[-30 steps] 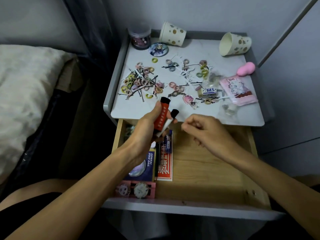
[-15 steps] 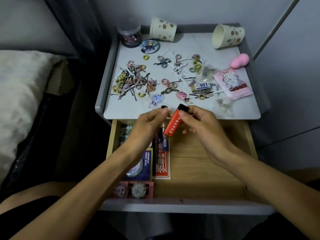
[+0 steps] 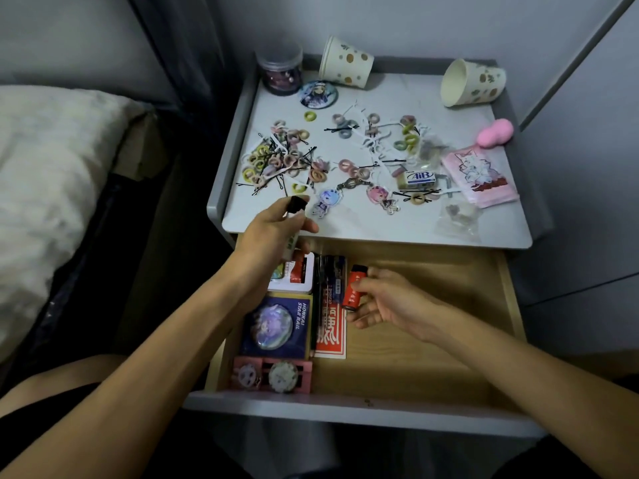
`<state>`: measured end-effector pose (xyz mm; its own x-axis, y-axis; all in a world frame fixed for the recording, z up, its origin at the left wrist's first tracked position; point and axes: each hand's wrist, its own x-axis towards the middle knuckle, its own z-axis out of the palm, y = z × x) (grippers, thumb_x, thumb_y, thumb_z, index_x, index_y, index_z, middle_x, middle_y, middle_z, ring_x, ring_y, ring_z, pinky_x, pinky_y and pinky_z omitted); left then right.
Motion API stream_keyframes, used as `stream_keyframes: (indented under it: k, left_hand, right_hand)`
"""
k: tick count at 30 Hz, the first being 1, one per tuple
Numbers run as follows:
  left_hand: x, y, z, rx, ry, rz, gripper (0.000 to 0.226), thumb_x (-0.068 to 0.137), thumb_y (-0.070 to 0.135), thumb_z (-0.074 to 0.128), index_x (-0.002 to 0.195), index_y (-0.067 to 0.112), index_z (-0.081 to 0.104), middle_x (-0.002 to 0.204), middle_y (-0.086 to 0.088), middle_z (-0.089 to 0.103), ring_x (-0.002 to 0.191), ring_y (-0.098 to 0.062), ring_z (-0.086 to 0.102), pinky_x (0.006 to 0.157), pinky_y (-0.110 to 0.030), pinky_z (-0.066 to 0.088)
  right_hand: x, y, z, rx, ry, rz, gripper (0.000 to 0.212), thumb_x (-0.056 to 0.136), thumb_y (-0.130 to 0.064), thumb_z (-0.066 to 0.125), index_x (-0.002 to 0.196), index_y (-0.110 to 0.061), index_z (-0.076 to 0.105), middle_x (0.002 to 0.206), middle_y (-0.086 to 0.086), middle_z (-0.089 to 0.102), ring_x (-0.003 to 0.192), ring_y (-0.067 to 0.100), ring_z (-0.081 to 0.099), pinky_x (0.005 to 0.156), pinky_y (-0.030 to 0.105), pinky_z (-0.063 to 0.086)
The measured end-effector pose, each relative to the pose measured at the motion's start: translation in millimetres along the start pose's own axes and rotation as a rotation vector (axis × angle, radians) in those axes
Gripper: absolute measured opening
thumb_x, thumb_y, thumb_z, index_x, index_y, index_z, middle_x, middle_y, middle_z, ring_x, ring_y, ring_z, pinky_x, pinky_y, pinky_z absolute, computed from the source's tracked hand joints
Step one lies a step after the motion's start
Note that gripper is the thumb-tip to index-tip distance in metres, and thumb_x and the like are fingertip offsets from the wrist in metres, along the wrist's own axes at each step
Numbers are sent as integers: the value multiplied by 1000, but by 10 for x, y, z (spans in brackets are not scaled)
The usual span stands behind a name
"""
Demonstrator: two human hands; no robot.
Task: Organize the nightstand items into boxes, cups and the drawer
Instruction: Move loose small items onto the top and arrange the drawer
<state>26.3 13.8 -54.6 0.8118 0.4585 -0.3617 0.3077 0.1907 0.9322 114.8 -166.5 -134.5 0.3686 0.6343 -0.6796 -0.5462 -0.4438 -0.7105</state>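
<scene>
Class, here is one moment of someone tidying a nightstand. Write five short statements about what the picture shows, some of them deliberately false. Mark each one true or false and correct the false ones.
1. The drawer is pulled open. True.
2. The right hand holds a red tube in the drawer. True.
3. The left hand is empty. False: it grips a white tube with a black cap.
4. The paper cup nearest the pink object stands upright. False: it lies on its side.
5. Hair ties lie scattered on the nightstand top. True.
</scene>
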Motion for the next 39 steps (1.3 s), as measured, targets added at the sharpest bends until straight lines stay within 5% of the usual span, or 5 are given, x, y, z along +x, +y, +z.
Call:
stream_keyframes:
  k: [15, 21, 26, 36, 39]
  left_hand:
    - [53, 51, -1, -170, 78, -73, 18, 106, 21, 44, 114, 6, 49, 106, -14, 74, 105, -54, 61, 82, -49, 50]
    - [79, 10, -18, -89, 103, -84, 23, 104, 25, 49, 113, 5, 57, 92, -5, 74, 90, -36, 61, 79, -42, 46]
    - [102, -29, -29, 10, 118, -73, 27, 104, 24, 50, 112, 1, 62, 75, 5, 70, 60, -14, 45, 49, -19, 36]
    - [106, -57, -6, 71, -15, -88, 30, 97, 16, 61, 103, -13, 63, 76, -11, 64, 58, -16, 55, 57, -27, 45]
    - [74, -95, 57, 148, -125, -104, 17, 93, 10, 66, 96, -7, 66, 72, -9, 68, 58, -15, 59, 58, -26, 50]
  right_hand:
    - [598, 165, -91, -354, 307, -11, 11, 98, -9, 57, 90, -8, 50, 74, 13, 61, 43, 9, 59, 45, 19, 51]
    - [640, 203, -93, -322, 268, -44, 15, 97, -8, 59, 84, -8, 52, 70, 13, 61, 39, 5, 58, 44, 18, 50]
    - [687, 226, -110, -367, 273, -57, 21, 97, -9, 58, 78, -10, 49, 65, 12, 57, 34, 3, 54, 38, 16, 44]
    - [409, 78, -127, -733, 380, -198, 32, 97, -24, 62, 67, -12, 55, 55, 0, 58, 42, 6, 51, 45, 22, 43]
    - [28, -102, -46, -496, 324, -325, 30, 101, -26, 54, 77, -10, 65, 56, -3, 62, 44, 6, 52, 49, 24, 41]
